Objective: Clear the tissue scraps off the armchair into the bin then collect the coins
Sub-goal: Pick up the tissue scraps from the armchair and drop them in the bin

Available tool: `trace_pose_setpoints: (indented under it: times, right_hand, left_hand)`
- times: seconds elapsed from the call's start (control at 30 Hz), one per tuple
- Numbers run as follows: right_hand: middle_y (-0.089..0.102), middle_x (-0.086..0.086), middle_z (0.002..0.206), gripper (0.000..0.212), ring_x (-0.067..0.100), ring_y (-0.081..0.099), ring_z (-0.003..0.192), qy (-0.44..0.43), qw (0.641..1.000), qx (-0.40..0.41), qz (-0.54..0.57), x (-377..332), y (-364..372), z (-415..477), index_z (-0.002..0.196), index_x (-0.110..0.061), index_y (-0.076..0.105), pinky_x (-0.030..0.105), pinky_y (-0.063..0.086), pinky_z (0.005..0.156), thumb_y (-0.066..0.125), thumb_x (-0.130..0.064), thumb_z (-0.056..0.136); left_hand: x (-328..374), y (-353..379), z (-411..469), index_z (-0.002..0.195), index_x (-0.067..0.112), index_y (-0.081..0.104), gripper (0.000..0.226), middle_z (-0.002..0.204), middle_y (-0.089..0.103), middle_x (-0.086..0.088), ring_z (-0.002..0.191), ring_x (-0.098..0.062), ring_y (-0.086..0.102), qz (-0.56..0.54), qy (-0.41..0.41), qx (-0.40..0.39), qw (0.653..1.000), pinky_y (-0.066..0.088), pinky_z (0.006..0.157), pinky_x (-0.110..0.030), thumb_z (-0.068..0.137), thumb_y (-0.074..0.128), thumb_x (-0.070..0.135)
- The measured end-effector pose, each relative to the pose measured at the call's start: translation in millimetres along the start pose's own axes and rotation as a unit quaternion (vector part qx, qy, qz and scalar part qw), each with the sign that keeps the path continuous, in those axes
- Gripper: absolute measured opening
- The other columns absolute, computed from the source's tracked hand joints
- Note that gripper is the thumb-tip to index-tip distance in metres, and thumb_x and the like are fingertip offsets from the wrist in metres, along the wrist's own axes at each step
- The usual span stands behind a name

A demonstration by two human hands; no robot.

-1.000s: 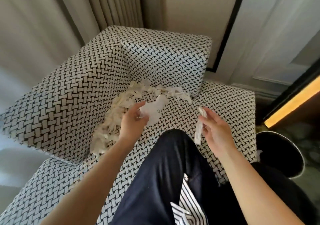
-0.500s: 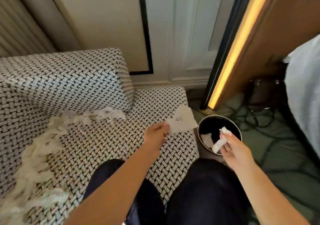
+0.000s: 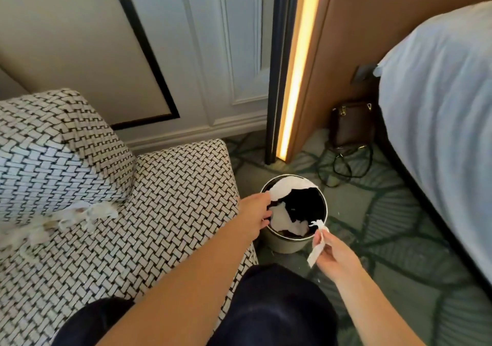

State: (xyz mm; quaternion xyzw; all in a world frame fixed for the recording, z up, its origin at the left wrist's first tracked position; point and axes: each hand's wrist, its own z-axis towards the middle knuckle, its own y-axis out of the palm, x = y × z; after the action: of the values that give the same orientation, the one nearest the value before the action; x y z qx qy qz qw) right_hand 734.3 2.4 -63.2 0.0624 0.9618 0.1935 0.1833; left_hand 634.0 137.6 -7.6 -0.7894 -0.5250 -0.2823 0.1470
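White torn tissue sheet (image 3: 286, 189) pinched in left hand (image 3: 257, 212), twisted strip (image 3: 318, 242) in right hand (image 3: 336, 255); release squarely over round black-lined bin (image 3: 286, 244).

Tissue sheet (image 3: 286, 189) partly covers the bin (image 3: 286, 244) mouth.

Hotel-type bedroom: bed (image 3: 436, 100), patterned armchair (image 3: 170, 202), panelled wall (image 3: 213, 39), carpet (image 3: 399, 239).
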Motion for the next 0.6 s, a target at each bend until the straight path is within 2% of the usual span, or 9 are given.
trace_pose_setpoints:
  times: [0.13, 0.2, 0.27, 0.33, 0.4, 0.47, 0.5, 0.57, 0.6]
  right_hand:
    - [0.051, 0.011, 0.088, 0.031, 0.011, 0.05, 0.071, 0.006, 1.0, 0.005, 0.01, -12.2, -3.2, 7.9, 0.127, 0.004, 0.047, 0.014, 0.051, 0.044, 0.045, -0.001, 0.097]
    - [0.049, 0.011, 0.084, 0.026, 0.011, 0.048, 0.068, -0.001, 1.0, 0.021, 0.001, -17.6, -6.6, 16.1, 0.123, -0.001, 0.048, 0.014, 0.048, 0.041, 0.042, -0.001, 0.098]
    - [0.047, 0.011, 0.082, 0.022, 0.012, 0.046, 0.067, 0.011, 1.0, 0.016, -0.005, -21.2, -3.4, 16.0, 0.12, -0.005, 0.046, 0.015, 0.048, 0.039, 0.039, -0.001, 0.099]
    - [0.05, 0.012, 0.085, 0.023, 0.014, 0.051, 0.075, 0.015, 0.999, 0.029, 0.002, -23.1, 6.9, 23.7, 0.12, -0.002, 0.047, 0.017, 0.052, 0.05, 0.038, -0.003, 0.099]
    - [0.052, 0.016, 0.093, 0.026, 0.017, 0.056, 0.1, 0.021, 0.999, 0.028, 0.029, -26.6, 17.9, 34.1, 0.121, 0.005, 0.048, 0.018, 0.053, 0.071, 0.043, -0.007, 0.099]
    - [0.053, 0.024, 0.115, 0.028, 0.018, 0.046, 0.126, 0.053, 0.992, 0.001, 0.111, -20.7, 35.0, 32.8, 0.107, -0.001, 0.053, 0.02, 0.045, 0.095, 0.058, -0.026, 0.093]
    - [0.048, 0.023, 0.132, 0.033, 0.019, 0.04, 0.132, 0.094, 0.98, 0.006, 0.177, -24.0, 42.0, 36.2, 0.109, -0.008, 0.053, 0.017, 0.037, 0.104, 0.06, -0.035, 0.091]
    - [0.031, 0.017, 0.151, 0.045, 0.024, 0.029, 0.141, 0.039, 0.99, 0.029, 0.134, -21.5, 54.4, 23.0, 0.136, -0.004, 0.04, 0.016, 0.023, 0.11, 0.042, -0.032, 0.101]
    - [0.025, 0.015, 0.154, 0.05, 0.027, 0.023, 0.143, 0.037, 0.986, -0.012, 0.161, -20.5, 56.1, 17.8, 0.146, -0.005, 0.026, 0.024, 0.021, 0.114, 0.034, -0.029, 0.103]
  left_hand:
    - [-10.8, 12.0, 7.9, 0.127, 0.014, 0.05, 0.033, 0.112, 0.055, -0.001, 0.099, -0.016, 0.053, 0.016, -0.017, -0.001, 1.0, 0.045, 0.079, -0.028, 0.097, 0.046, 0.027]
    - [-19.5, 12.9, 10.0, 0.128, 0.012, 0.049, 0.034, 0.117, 0.056, -0.002, 0.106, -0.019, 0.053, 0.012, -0.038, -0.011, 0.999, 0.043, 0.087, -0.031, 0.098, 0.044, 0.026]
    - [-27.9, 9.3, 9.4, 0.129, 0.011, 0.049, 0.034, 0.127, 0.056, -0.003, 0.111, -0.02, 0.054, 0.006, -0.056, -0.023, 0.998, 0.042, 0.088, -0.031, 0.099, 0.042, 0.025]
    - [-30.8, 2.4, 9.7, 0.13, 0.011, 0.05, 0.035, 0.127, 0.057, -0.003, 0.107, -0.02, 0.056, 0.002, -0.064, -0.033, 0.997, 0.043, 0.086, -0.031, 0.099, 0.041, 0.024]
    - [-30.9, -6.6, 9.1, 0.131, 0.012, 0.049, 0.034, 0.125, 0.059, -0.003, 0.107, -0.02, 0.057, 0.005, -0.062, -0.036, 0.997, 0.043, 0.087, -0.032, 0.1, 0.039, 0.022]
    - [-29.2, -22.8, 6.6, 0.13, 0.012, 0.05, 0.033, 0.123, 0.06, -0.004, 0.108, -0.021, 0.057, -0.004, -0.054, -0.033, 0.998, 0.043, 0.092, -0.034, 0.1, 0.039, 0.02]
    - [-28.7, -27.5, 5.0, 0.129, 0.012, 0.05, 0.033, 0.121, 0.061, -0.004, 0.108, -0.021, 0.057, -0.011, -0.05, -0.031, 0.998, 0.042, 0.095, -0.035, 0.099, 0.04, 0.02]
    - [-28.3, -37.7, 2.5, 0.129, 0.012, 0.051, 0.033, 0.117, 0.061, -0.003, 0.108, -0.022, 0.057, -0.031, -0.041, -0.027, 0.998, 0.043, 0.097, -0.036, 0.099, 0.04, 0.019]
    - [-28.1, -42.7, 0.8, 0.129, 0.012, 0.051, 0.033, 0.117, 0.061, -0.003, 0.108, -0.022, 0.057, -0.04, -0.036, -0.027, 0.998, 0.043, 0.096, -0.036, 0.099, 0.04, 0.019]
